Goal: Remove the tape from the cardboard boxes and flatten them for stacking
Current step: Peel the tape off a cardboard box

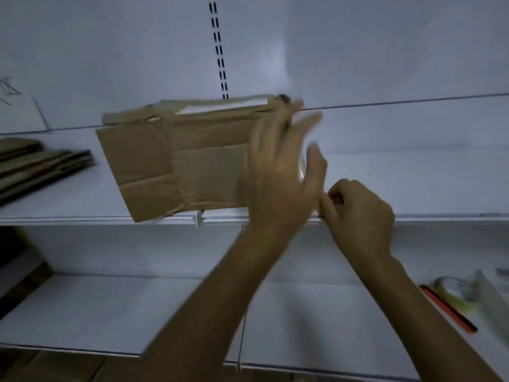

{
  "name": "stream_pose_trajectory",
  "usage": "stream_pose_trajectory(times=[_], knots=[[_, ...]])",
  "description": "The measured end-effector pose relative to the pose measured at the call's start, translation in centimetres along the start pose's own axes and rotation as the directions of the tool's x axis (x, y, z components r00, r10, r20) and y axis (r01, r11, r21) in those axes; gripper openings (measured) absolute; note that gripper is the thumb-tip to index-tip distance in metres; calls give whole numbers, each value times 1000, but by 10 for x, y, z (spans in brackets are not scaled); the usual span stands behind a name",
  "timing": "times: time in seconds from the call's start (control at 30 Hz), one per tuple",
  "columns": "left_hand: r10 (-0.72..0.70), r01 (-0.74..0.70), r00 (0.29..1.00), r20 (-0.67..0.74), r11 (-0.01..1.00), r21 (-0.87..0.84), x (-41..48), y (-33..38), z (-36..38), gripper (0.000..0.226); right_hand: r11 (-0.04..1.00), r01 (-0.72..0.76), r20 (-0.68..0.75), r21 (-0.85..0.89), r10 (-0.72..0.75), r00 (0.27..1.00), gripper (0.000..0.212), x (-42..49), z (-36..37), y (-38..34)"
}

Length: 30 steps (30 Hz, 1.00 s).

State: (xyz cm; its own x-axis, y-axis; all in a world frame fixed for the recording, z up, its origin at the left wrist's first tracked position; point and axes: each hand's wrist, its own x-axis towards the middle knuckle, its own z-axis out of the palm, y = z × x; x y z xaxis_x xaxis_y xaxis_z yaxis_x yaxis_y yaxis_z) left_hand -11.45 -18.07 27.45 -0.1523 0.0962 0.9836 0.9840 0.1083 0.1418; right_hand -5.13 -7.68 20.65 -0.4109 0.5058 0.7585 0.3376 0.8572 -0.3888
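While the white metal shelf (pixel 413 183) runs wide behind both hands, a flattened brown cardboard box (pixel 192 166) lies on it, stretching leftward from the left hand (pixel 278 172), its near corner at the shelf's front edge. Farther left of that grip, a stack of flattened brown cardboard (pixel 41 166) rests on the same shelf. The left hand is blurred over the box's right end, its grip apart, fingers straight and spread; whether it touches the cardboard I cannot tell. Just right of and below it, the right hand (pixel 360 213) is curled, its grip clamped thumb to forefinger on a clear glossy strip of tape (pixel 302 169) that rises toward the left thumb. Well below and right of the right grip, on the lower white shelf (pixel 82 312), lie a roll of clear tape (pixel 454 293) and a thin red-and-black stick (pixel 449 310), too blurred to identify.
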Motion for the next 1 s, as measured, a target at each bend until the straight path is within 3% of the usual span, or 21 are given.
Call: stream_pose_trajectory(times=[0.03,0.1,0.13,0.2,0.3,0.4,0.47,0.6,0.67,0.73,0.8,0.9,1.0], knots=[[-26,23,999,22,992,124,27,-5,7,38,1000,26,24,14,-27,999,21,0,-2,2],[-207,112,958,198,907,405,57,-18,19,47,998,51,78,47,-55,995,25,3,-6,7],[-289,107,919,268,838,536,58,-25,24,45,996,63,93,68,-69,993,25,4,-8,12],[-298,28,907,297,748,664,50,-33,28,36,987,84,94,136,-97,991,11,10,-13,21],[-193,11,951,242,803,595,46,-34,19,24,961,93,33,261,-105,994,16,12,-16,30],[-215,51,936,277,865,499,51,-36,3,22,951,95,20,294,-105,994,29,13,-18,23],[-260,101,913,315,892,441,56,-33,-2,23,899,70,100,432,-125,987,36,21,-17,8],[-394,251,842,368,891,378,68,-24,-6,22,693,-50,240,719,-180,954,39,40,-12,-33],[-451,342,777,439,888,307,75,-25,-13,20,616,-22,200,788,-223,954,29,43,-11,-45],[-467,346,738,487,882,321,78,-26,-16,22,575,51,137,817,-279,950,23,37,-9,-45],[-469,319,745,474,875,363,77,-28,-15,27,530,57,169,846,-368,915,33,30,-7,-41],[-445,289,802,399,873,392,70,-27,-9,34,476,-98,365,874,-509,779,33,31,-9,-40],[-391,259,861,325,888,380,66,-27,-8,35,499,-123,397,858,-492,775,33,46,-14,-24]])
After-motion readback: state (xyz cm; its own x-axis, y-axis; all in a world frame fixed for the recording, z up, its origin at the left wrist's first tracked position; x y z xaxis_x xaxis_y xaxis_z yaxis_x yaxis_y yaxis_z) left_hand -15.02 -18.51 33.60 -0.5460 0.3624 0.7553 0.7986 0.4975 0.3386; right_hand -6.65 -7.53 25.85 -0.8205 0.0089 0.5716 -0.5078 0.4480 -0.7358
